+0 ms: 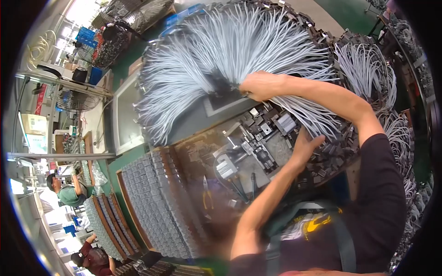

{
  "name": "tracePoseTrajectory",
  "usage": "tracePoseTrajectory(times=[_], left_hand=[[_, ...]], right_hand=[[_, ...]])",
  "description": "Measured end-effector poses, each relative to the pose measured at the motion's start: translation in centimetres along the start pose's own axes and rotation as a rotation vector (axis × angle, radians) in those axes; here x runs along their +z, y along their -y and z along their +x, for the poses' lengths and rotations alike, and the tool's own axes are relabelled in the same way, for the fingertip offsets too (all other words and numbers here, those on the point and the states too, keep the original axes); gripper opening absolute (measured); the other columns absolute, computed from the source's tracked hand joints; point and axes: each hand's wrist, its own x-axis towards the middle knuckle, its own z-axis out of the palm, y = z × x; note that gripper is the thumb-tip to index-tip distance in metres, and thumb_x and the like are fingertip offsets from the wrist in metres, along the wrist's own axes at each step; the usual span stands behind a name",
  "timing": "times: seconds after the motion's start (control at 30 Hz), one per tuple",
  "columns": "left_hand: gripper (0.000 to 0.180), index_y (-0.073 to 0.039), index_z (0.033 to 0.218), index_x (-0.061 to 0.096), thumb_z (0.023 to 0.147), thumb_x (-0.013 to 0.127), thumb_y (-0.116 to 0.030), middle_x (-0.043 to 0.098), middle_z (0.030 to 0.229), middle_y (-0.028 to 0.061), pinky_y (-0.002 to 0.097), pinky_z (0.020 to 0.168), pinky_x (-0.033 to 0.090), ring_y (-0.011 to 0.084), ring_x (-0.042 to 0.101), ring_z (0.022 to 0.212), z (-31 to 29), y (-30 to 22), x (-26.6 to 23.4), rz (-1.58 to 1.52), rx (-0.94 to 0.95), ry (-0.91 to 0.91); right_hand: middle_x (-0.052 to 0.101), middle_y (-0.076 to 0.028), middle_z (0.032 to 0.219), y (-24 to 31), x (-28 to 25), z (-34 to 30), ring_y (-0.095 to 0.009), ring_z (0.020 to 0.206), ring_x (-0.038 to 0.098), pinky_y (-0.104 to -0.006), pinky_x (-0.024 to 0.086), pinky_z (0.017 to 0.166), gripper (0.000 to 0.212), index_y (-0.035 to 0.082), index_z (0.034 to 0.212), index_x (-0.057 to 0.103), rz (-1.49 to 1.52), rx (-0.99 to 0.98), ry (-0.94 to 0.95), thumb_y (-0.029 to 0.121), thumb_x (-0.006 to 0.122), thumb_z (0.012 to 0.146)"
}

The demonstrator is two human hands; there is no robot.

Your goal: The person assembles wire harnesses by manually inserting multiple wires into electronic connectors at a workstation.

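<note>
A large fan of thin grey cables (239,41) spreads across the far side of the bench, with dark metal pieces around its outer edge. My right hand (261,86) reaches in from the right and is closed at the gathered inner ends of the cables; its fingers hide what they grip. Nearer, my left hand (305,148) is beside the cable ends and a metal fixture (258,149), thumb and fingers apart, the fingertips partly hidden. Small dark metal parts (329,161) lie heaped just right of that hand.
Orange-handled pliers (207,195) and a dark-handled tool (253,184) lie on the brown bench. Rows of grey blocks (154,207) fill a tray at left. More cable bundles (368,69) are piled at right. Two people (69,191) work at the far left.
</note>
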Motion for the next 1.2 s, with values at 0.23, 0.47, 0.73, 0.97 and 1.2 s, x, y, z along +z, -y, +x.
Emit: tracePoseTrajectory(times=[0.23, 0.47, 0.73, 0.97, 1.2], left_hand=[[0.076, 0.008, 0.157, 0.026, 0.097, 0.068, -0.012, 0.044, 0.156, 0.0221, 0.0371, 0.118, 0.035, 0.0288, 0.044, 0.145, -6.3, -2.1, -3.0, -0.229, -0.131, -0.031], [0.060, 0.005, 0.149, 0.042, 0.099, 0.066, -0.017, 0.048, 0.153, 0.0229, 0.0481, 0.118, 0.040, 0.0356, 0.050, 0.140, -12.6, -2.3, -9.1, -0.283, 0.019, -0.177], [0.044, 0.002, 0.139, 0.053, 0.099, 0.063, -0.012, 0.056, 0.146, 0.0225, 0.0466, 0.116, 0.041, 0.0347, 0.055, 0.135, -15.3, -1.9, -11.5, -0.576, 0.080, -0.335], [0.038, 0.001, 0.135, 0.056, 0.099, 0.063, -0.010, 0.058, 0.143, 0.0219, 0.0462, 0.114, 0.044, 0.0334, 0.058, 0.131, -16.3, -0.2, -10.7, -0.560, 0.067, -0.393], [0.036, 0.000, 0.134, 0.057, 0.099, 0.064, -0.009, 0.060, 0.140, 0.0225, 0.0458, 0.113, 0.045, 0.0341, 0.060, 0.129, -16.9, -0.8, -10.0, -0.556, 0.099, -0.402]], right_hand=[[0.071, -0.026, 0.107, 1.2, 2.8, 16.6, -0.038, 0.105, 0.070, -0.0452, 0.056, 0.090, 0.060, -0.010, 0.115, 0.063, 0.534, 0.377, -0.368, 0.035, 0.079, 0.079], [0.068, -0.028, 0.114, -1.4, 7.0, 23.1, -0.043, 0.110, 0.067, -0.0483, 0.055, 0.092, 0.060, -0.007, 0.128, 0.052, 0.504, 0.660, -0.722, 0.014, 0.074, 0.077], [0.070, -0.026, 0.078, 0.3, 0.4, 21.5, -0.032, 0.077, 0.073, -0.0415, 0.054, 0.071, 0.036, -0.011, 0.080, 0.069, 0.960, 0.422, -0.588, 0.023, 0.070, 0.070], [0.069, -0.033, 0.089, -1.2, 0.9, 20.1, -0.042, 0.086, 0.070, -0.0437, 0.053, 0.078, 0.050, -0.014, 0.099, 0.066, 0.703, 0.433, -0.983, 0.026, 0.076, 0.071], [0.067, -0.030, 0.090, 0.7, 2.2, 14.5, -0.046, 0.087, 0.067, -0.0477, 0.053, 0.078, 0.042, -0.006, 0.096, 0.061, 0.601, 0.057, -1.036, 0.024, 0.074, 0.071]])
